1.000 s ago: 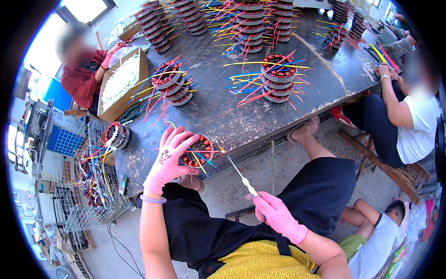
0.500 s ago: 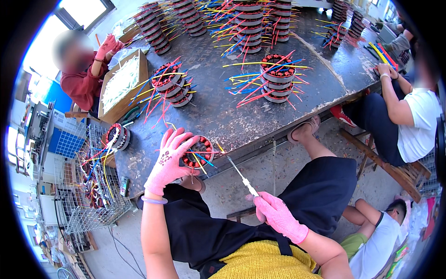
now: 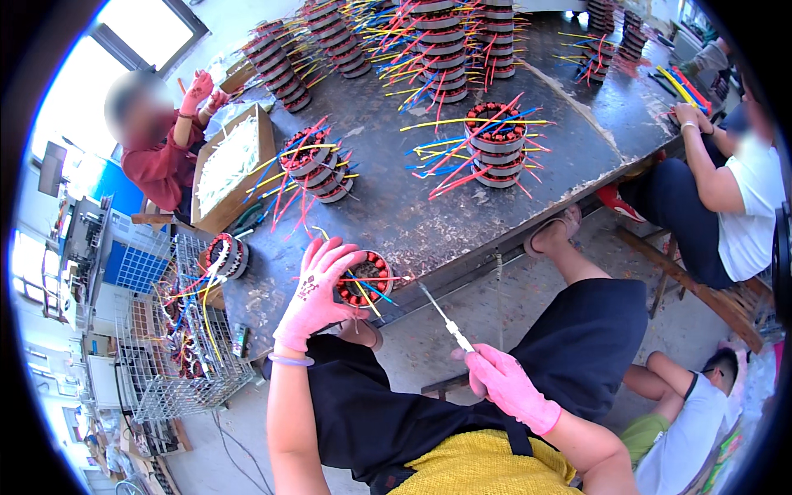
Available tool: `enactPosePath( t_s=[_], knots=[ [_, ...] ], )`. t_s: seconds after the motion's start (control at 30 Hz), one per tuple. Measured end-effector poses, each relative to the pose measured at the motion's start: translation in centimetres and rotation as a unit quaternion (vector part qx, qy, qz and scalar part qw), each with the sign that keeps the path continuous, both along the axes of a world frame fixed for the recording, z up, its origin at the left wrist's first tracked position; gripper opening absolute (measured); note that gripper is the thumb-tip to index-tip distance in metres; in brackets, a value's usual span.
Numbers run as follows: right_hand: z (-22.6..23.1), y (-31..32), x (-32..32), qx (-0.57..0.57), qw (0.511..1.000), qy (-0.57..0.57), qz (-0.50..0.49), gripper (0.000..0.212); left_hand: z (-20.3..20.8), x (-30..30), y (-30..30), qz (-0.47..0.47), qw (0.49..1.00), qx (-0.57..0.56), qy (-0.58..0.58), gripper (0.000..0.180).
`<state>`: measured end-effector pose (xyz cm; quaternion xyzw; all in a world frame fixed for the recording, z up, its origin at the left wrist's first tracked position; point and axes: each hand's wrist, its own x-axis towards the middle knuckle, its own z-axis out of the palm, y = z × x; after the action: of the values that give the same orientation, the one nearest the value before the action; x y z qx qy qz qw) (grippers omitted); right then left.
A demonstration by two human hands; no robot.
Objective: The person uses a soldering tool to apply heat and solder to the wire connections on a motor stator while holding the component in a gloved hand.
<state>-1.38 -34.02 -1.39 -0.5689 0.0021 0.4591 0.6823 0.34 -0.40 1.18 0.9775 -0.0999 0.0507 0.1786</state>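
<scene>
My left hand (image 3: 320, 289), in a pink glove, is closed round the side of a motor stator (image 3: 386, 272) at the table's near edge. The stator is a ring with red-wrapped coils; blue, yellow and red leads cross its opening. In my gloved right hand (image 3: 507, 386), over my lap, is a slim white rod-shaped tool (image 3: 456, 334) with a thin metallic shaft. Its tip points at the stator's right side, apart from it. My fingers hide the tool's rear end. Farther back stand a short leaning stator stack (image 3: 318, 169) and an upright one (image 3: 497, 148).
A single stator (image 3: 224, 257) lies at the left table edge, above a wire basket (image 3: 161, 392). A cardboard box (image 3: 268, 136) of white pieces stands behind it. Tall stator stacks (image 3: 441, 54) with projecting leads fill the back. Other people sit left and right; another is low at right.
The whole view has shifted, so most things appear farther right. A yellow lead end by the tool's tip no longer shows there. Both hands keep their holds.
</scene>
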Motion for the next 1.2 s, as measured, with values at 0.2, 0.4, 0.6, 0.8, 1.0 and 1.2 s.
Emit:
enactPosePath(
  t_s=[0.2,0.4,0.6,0.8,1.0,1.2],
  knots=[
    [-0.8,-1.0,0.0,0.028,0.997,-0.068,-0.004,0.036,-0.5,-0.2,0.6,-0.013,1.0,-0.021,-0.019,0.085],
    [0.3,-4.7,1.9,0.072,0.995,-0.028,-0.066,0.036,5.4,-0.4,0.5,0.055,0.991,-0.012,-0.123,0.086],
    [0.4,-5.5,2.9,0.058,0.992,-0.085,-0.072,0.03,13.3,3.5,4.5,0.256,0.959,-0.069,-0.097,0.093],
    [1.6,-5.7,2.7,0.061,0.99,-0.093,-0.085,0.035,12.6,9.9,7.3,0.254,0.956,-0.106,-0.098,0.088],
    [1.4,-6.2,2.9,0.044,0.99,-0.096,-0.098,0.035,9.9,13.0,8.3,0.277,0.952,-0.098,-0.086,0.089],
    [1.4,-5.9,2.9,0.053,0.989,-0.101,-0.096,0.035,9.3,12.9,8.4,0.256,0.953,-0.143,-0.082,0.088]
  ],
)
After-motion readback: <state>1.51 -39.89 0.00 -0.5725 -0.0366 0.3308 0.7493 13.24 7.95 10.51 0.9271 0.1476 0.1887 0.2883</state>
